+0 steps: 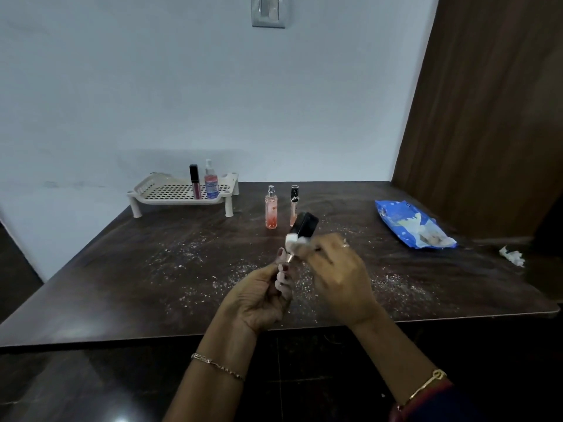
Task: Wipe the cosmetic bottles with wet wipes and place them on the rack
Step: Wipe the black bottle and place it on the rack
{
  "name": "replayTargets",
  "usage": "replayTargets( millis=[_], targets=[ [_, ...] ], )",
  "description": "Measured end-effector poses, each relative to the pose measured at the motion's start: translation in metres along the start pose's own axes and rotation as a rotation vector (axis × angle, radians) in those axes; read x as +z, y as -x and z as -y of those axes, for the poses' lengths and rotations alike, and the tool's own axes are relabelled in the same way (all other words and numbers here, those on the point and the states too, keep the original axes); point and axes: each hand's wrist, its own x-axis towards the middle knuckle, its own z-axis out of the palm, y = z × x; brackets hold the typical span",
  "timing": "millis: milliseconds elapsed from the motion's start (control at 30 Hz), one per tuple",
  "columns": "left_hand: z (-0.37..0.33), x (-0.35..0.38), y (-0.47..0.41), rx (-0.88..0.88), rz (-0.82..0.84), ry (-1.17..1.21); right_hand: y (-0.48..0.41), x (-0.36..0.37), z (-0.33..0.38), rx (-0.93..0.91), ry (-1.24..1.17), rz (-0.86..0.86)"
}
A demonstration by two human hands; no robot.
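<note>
My left hand [262, 296] grips the lower end of a slim cosmetic bottle with a black cap [306, 225], held tilted over the middle of the table. My right hand [335, 266] presses a white wet wipe [294, 240] around the bottle just below the cap. Behind them stand an orange spray bottle [271, 208] and a thin tube with a black cap [294, 197]. The cream rack [158, 193] at the back left holds a dark lip-gloss tube [195, 182] and a pink spray bottle [211, 181].
A blue wet-wipe pack [411, 223] lies open at the right of the dark wooden table [122, 269]. A crumpled used wipe [513, 255] sits near the right edge. White specks dust the tabletop. A brown wooden panel [487, 117] stands at the right.
</note>
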Motion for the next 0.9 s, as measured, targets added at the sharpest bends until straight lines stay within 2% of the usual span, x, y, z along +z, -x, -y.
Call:
replayTargets(
  millis=[100, 167, 300, 400, 500, 567, 700, 767, 900],
  targets=[
    [0.002, -0.001, 0.002, 0.032, -0.011, -0.067, -0.013, 0.000, -0.012, 0.163, -0.012, -0.029],
    [0.003, -0.001, 0.001, 0.113, -0.074, -0.145, -0.017, 0.003, -0.011, 0.189, 0.053, 0.039],
    [-0.004, -0.001, -0.005, 0.421, -0.214, -0.400, -0.010, 0.013, 0.021, 0.080, 0.137, 0.211],
    [-0.014, -0.007, -0.001, 0.572, -0.273, -0.594, -0.017, 0.021, 0.021, 0.065, 0.137, 0.241],
    [-0.030, -0.013, 0.009, 0.639, -0.322, -0.698, -0.038, 0.032, 0.009, 0.240, 0.092, 0.235],
    [-0.047, -0.018, 0.017, 0.610, -0.333, -0.751, -0.054, 0.041, 0.008, 0.396, -0.024, 0.239],
    [-0.101, -0.029, 0.029, 0.568, -0.403, -0.916, -0.079, 0.075, 0.009, 0.834, -0.534, 0.223],
    [-0.136, -0.032, 0.030, 0.606, -0.447, -0.948, -0.090, 0.097, 0.010, 0.946, -0.743, 0.250],
    [-0.216, -0.040, 0.019, 0.722, -0.606, -1.072, -0.103, 0.142, 0.011, 1.103, -0.875, 0.331]
  ],
)
